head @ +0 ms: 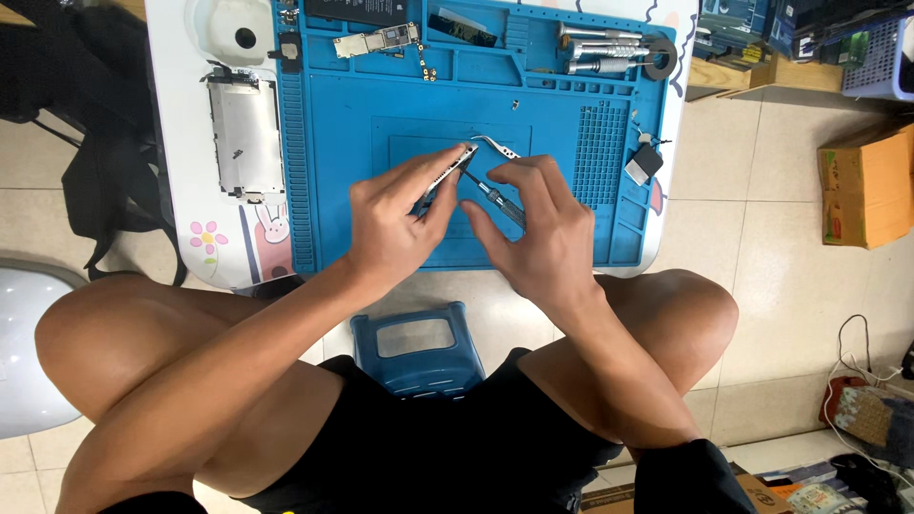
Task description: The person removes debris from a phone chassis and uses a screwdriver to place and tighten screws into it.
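Head view shows me both hands meeting over the middle of the blue work mat (352, 171) on the tabletop (181, 114). My left hand (395, 224) pinches a thin phone frame (447, 176) edge-up, its grip closed on the lower end; the frame's long axis runs diagonally, rising up and to the right away from that grip. My right hand (543, 228) is closed around a small screwdriver (495, 202), whose shaft slants up-left so the tip meets the frame just beside the left fingers. The left hand is the nearer one to the frame. Curved tweezers (497, 146) lie just beyond the fingertips. I count one frame, one screwdriver in hand, one pair of tweezers, one display panel (246, 133) at the left, one circuit board (376, 41) and roughly three spare drivers (595, 52) at the top.
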